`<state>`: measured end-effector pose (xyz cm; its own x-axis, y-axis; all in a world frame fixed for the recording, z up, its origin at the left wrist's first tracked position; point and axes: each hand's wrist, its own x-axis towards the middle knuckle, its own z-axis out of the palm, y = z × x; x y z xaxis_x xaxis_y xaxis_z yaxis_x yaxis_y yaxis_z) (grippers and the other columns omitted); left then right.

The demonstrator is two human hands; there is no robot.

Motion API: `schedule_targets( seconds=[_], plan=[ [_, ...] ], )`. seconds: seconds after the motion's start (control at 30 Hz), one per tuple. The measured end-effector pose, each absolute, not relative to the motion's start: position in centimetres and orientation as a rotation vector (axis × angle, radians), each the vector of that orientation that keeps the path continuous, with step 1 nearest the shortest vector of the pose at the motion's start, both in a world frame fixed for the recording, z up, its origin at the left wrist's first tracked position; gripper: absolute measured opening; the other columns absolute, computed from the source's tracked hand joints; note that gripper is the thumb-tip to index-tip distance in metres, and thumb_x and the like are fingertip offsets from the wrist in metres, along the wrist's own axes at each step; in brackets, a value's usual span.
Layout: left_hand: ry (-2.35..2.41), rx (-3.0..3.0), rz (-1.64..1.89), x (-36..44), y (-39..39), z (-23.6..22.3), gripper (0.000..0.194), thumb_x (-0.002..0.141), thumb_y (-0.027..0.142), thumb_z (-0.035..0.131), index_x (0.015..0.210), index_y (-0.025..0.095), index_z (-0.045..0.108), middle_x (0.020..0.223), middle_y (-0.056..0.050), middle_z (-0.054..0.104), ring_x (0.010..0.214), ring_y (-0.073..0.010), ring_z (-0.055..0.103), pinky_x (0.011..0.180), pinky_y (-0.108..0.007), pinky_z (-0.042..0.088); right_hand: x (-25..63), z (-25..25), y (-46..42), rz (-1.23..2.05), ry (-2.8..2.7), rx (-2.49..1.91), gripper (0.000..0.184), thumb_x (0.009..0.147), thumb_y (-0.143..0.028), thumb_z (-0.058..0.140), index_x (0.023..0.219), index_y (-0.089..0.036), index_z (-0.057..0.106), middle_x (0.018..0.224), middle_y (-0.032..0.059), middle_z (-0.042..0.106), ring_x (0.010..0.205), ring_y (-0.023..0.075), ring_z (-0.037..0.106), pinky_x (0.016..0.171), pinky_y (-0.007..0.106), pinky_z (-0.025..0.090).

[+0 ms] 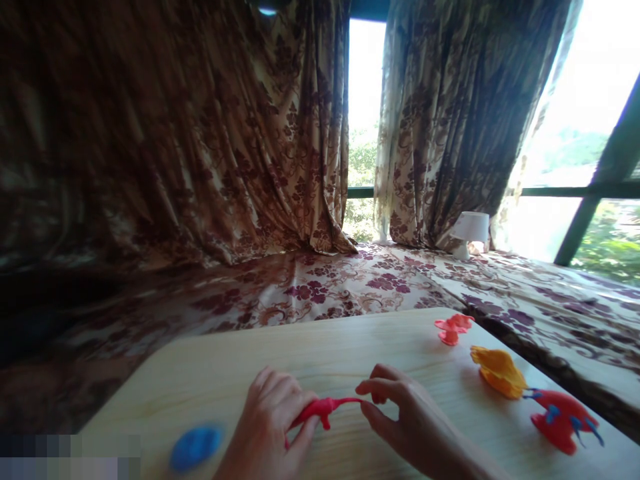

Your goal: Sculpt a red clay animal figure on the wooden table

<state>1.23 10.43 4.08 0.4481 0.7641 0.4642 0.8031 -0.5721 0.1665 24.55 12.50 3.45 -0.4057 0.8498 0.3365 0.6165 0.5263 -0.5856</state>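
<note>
A red piece of modelling clay (325, 408) is held above the wooden table by both hands. My left hand (275, 417) wraps its thicker body between thumb and fingers, and a short stub hangs from its underside. Toward the right the clay narrows into a thin strand. The tip of that strand lies between the thumb and fingertips of my right hand (400, 417), which is bent in a pinch. Beside my left hand, a blurred blue lump of clay (196, 448) rests on the tabletop.
Along the table's (310, 347) right side stand a coral-pink clay shape (453, 328), an orange-yellow one (499, 372) and a red one with blue strips (563, 420). Beyond lies a flower-patterned cloth (350, 283) with a white lamp (471, 228), before patterned curtains (240, 133) and windows.
</note>
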Motion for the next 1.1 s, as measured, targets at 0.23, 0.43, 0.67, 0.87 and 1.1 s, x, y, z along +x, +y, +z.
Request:
schedule_targets(
  seconds=[0.23, 0.43, 0.67, 0.87, 1.1],
  plan=[
    [-1.469, -2.591, -0.769, 1.3, 10.1, 4.2, 0.014, 0.083, 0.02, 0.056, 0.088, 0.027, 0.066, 0.077, 0.002, 0.067, 0.08, -0.0185, 0.063, 0.093, -0.046, 0.037, 24.8, 3.5, 12.5, 0.458, -2.289, -1.277, 0.025, 0.087, -0.017, 0.051, 0.069, -0.02, 0.067, 0.07, -0.0015, 0.062, 0.061, 0.0117, 0.057, 0.058, 0.022, 0.037],
    [-1.467, -2.607, -0.729, 1.2, 10.4, 4.0, 0.016, 0.081, 0.017, 0.056, 0.087, 0.028, 0.066, 0.077, 0.002, 0.066, 0.081, -0.0187, 0.062, 0.093, -0.046, 0.037, 25.3, 3.7, 12.9, 0.465, -2.287, -1.294, 0.03, 0.094, -0.023, 0.044, 0.075, -0.021, 0.067, 0.072, -0.0008, 0.063, 0.064, 0.013, 0.059, 0.06, 0.023, 0.037],
    [-1.476, -2.619, -0.736, 1.4, 10.2, 3.8, 0.018, 0.08, 0.016, 0.057, 0.089, 0.027, 0.066, 0.08, 0.002, 0.066, 0.083, -0.0192, 0.061, 0.095, -0.049, 0.036, 24.6, 3.5, 12.5, 0.69, -2.197, -1.186, 0.015, 0.084, -0.021, 0.057, 0.089, -0.022, 0.071, 0.077, -0.0006, 0.063, 0.067, 0.0124, 0.058, 0.063, 0.021, 0.041],
    [-1.476, -2.685, -0.697, 2.0, 9.8, 4.1, 0.016, 0.084, 0.016, 0.053, 0.09, 0.025, 0.065, 0.083, 0.001, 0.065, 0.085, -0.0185, 0.06, 0.098, -0.051, 0.034, 23.5, 2.9, 12.3, 0.892, -2.157, -1.338, 0.025, 0.081, -0.017, 0.05, 0.059, -0.015, 0.061, 0.051, -0.006, 0.043, 0.051, 0.0085, 0.038, 0.047, 0.02, 0.028],
    [-1.525, -2.706, -0.602, 2.5, 9.4, 4.1, 0.015, 0.083, 0.014, 0.052, 0.083, 0.023, 0.065, 0.081, -0.001, 0.062, 0.086, -0.0193, 0.056, 0.097, -0.053, 0.034, 24.2, 2.8, 12.6, 0.878, -2.165, -1.378, 0.039, 0.086, -0.027, 0.046, 0.049, -0.016, 0.046, 0.046, -0.0071, 0.032, 0.049, 0.0079, 0.029, 0.043, 0.022, 0.019]
  ],
)
